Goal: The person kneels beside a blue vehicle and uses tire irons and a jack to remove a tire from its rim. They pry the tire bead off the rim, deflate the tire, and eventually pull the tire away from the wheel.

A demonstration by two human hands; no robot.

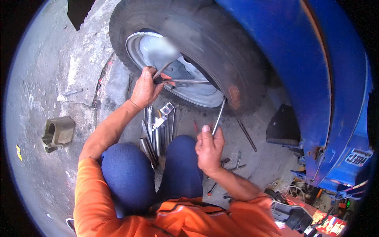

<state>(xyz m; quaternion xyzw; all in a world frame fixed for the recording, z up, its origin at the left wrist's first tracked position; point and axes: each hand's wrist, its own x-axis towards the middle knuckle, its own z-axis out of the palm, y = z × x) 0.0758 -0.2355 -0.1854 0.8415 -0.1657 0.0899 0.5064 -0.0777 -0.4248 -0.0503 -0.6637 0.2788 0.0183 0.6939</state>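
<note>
In front of me stands a large dark tyre (225, 43) on a white-grey wheel rim (193, 98). My left hand (144, 90) is closed at the near side of the rim, around the dark ends of metal bars (185, 81). One bar runs right across the rim opening to the tyre's inner edge; another slants up. In my right hand (210, 150) is a slim tyre lever (219, 114), gripped near its lower end. Its upper end reaches the gap between tyre and rim, where the tip is hidden.
Several metal tools (158, 130) lie on the concrete between my knees and the wheel. A loose bar (247, 135) rests to their right. A hollow metal block (63, 129) stands at left. Blue vehicle bodywork (288, 43) overhangs the right side, with a black wedge (283, 126) below.
</note>
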